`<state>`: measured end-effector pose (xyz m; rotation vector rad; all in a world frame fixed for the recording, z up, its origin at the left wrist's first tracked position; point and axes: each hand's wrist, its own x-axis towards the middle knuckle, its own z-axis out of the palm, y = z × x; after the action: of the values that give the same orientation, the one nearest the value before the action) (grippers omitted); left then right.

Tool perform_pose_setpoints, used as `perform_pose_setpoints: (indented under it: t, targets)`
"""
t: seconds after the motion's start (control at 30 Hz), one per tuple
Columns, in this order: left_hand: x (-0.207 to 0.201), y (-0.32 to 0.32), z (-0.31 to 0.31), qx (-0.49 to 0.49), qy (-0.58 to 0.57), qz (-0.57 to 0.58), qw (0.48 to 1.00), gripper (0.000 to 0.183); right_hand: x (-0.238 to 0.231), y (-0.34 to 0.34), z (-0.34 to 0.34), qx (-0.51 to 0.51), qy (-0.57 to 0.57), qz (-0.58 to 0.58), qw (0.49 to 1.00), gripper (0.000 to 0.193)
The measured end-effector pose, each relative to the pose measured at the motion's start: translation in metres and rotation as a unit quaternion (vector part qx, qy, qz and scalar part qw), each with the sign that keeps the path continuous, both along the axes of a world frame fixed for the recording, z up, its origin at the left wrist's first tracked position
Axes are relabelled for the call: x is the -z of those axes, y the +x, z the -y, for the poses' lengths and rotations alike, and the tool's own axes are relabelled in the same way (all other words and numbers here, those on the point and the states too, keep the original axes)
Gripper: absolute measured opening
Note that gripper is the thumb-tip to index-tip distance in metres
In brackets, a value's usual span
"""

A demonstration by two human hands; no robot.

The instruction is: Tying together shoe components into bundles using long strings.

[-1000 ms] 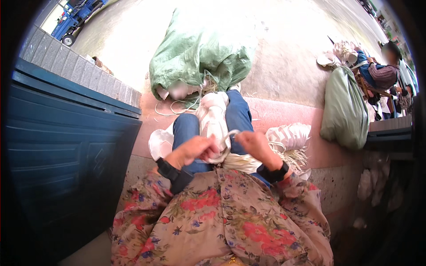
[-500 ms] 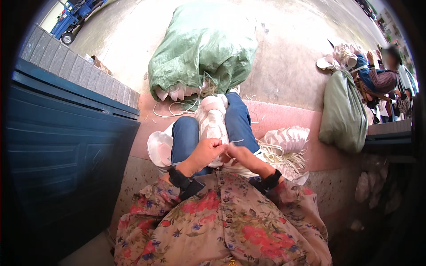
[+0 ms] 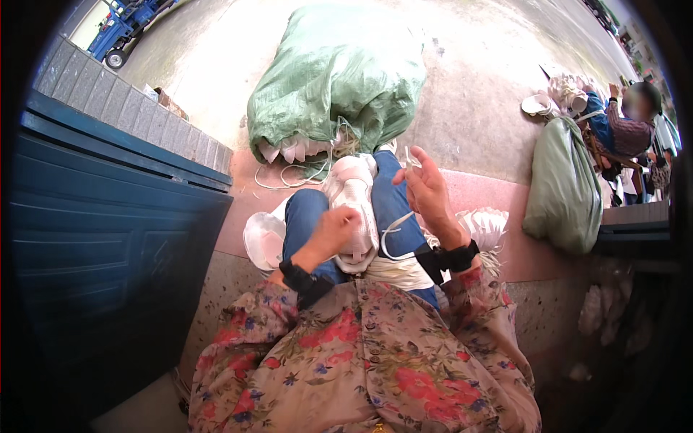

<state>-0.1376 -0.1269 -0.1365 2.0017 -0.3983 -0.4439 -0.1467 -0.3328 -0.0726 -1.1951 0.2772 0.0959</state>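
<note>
A big green bag point(image 3: 339, 79) lay in front. Between the blue legs point(image 3: 304, 211), the white shoe point(image 3: 352, 189) ran longways toward it. The left hand point(image 3: 337, 229), nearer, curled at the shoe's left side; I couldn't tell if it held anything. The right hand point(image 3: 427, 191), off to the shoe's right, held a thin white lace point(image 3: 408, 156).
</note>
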Motion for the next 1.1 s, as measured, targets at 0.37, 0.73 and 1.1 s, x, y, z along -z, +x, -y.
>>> perform_pose_setpoints:
  t: [0.37, 0.73, 1.1]
  targets:
    - [0.027, 0.032, 0.003, 0.055, 0.152, 0.173, 0.972, 0.014, 0.085, -0.012, -0.037, -0.126, -0.454, 0.014, 0.882, 0.02]
    - [0.034, 0.038, 0.003, -0.017, 0.098, 0.064, 0.993, 0.017, 0.094, -0.015, -0.05, -0.081, -0.577, 0.079, 0.809, 0.016]
    - [0.034, 0.04, 0.002, -0.022, 0.109, 0.032, 0.993, 0.018, 0.093, -0.015, -0.05, -0.092, -0.587, 0.119, 0.796, 0.011]
